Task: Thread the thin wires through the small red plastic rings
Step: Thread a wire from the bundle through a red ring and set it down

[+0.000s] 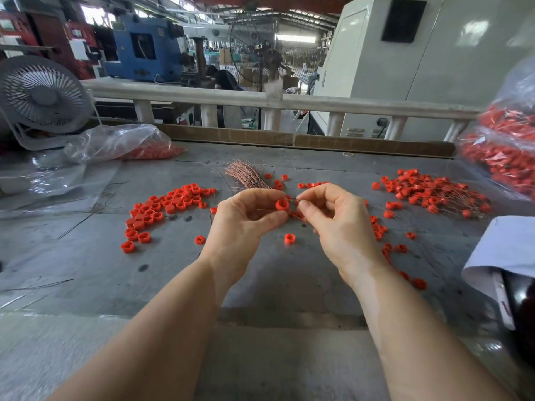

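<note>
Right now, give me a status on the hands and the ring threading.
Left hand pinches a red ring. Right hand pinches a thin wire at the ring. Copper wire bundle lies behind, loose rings to the left. Nothing in the way.

left hand (pixel 246 215) pinches red ring (pixel 282 204) | right hand (pixel 335 218) pinches, probably, thin wire (pixel 297 201)

Bare desk (pixel 275 285) open in front below the hands, loose red rings (pixel 162 209) crowding the left, wired rings (pixel 434 193) heaped right, wire bundle (pixel 246 175) behind, plastic bags (pixel 503 157) and fan (pixel 43 96) blocking the far corners
</note>
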{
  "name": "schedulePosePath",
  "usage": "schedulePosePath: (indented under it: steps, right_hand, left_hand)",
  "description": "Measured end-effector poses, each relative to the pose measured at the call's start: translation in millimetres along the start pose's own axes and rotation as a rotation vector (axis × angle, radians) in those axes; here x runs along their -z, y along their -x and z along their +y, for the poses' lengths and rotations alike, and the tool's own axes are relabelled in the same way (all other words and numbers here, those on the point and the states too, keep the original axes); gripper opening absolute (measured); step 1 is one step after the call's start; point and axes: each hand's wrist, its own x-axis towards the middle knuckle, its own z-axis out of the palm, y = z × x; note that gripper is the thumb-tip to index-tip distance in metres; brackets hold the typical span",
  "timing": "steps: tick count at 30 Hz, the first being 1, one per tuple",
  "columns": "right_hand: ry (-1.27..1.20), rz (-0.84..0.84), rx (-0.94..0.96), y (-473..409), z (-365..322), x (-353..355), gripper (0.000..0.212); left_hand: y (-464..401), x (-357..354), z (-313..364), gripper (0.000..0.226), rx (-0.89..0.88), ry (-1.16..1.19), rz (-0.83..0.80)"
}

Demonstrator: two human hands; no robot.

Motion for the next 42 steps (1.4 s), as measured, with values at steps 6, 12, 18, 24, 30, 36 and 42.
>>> schedulePosePath:
  steps: [6,12,18,24,30,36,42]
  right_hand:
    - [0.002,0.007,-0.005,0.4,-0.3,1.3,0.022]
    - [-0.036,-0.001,-0.005,0.2,0.7,0.6,0.023]
    - [-0.053,-0.066,0.034,0.7,-0.7,0.3,0.023]
    - [-0.100,-0.088,0.035,1.2,-0.8,-0.8,0.024]
    - [-0.020,-0.045,0.034,0.1,2.2,0.2,0.024]
    - [0.001,-0.042,0.030,0.0,2.1,0.8,0.023]
    - [-0.043,-0.042,0.014,0.9,-1.0,0.5,0.024]
  left_hand:
    - [0.3,0.0,1.1,0.024,-0.010,0.007,-0.013]
    - [0.7,0.5,0.1,0.027,-0.017,0.018,-0.007]
    - [0.4,1.2,-0.6,0.028,-0.018,0.016,-0.005]
    - [0.5,1.4,-1.4,0.027,-0.008,0.029,-0.023]
    - [-0.6,1.9,-2.1,0.028,-0.002,0.034,-0.038]
    - [-1.2,2.9,-2.0,0.028,0.008,0.049,-0.030]
    - [-1.8,2.2,-2.8,0.029,0.013,0.063,-0.024]
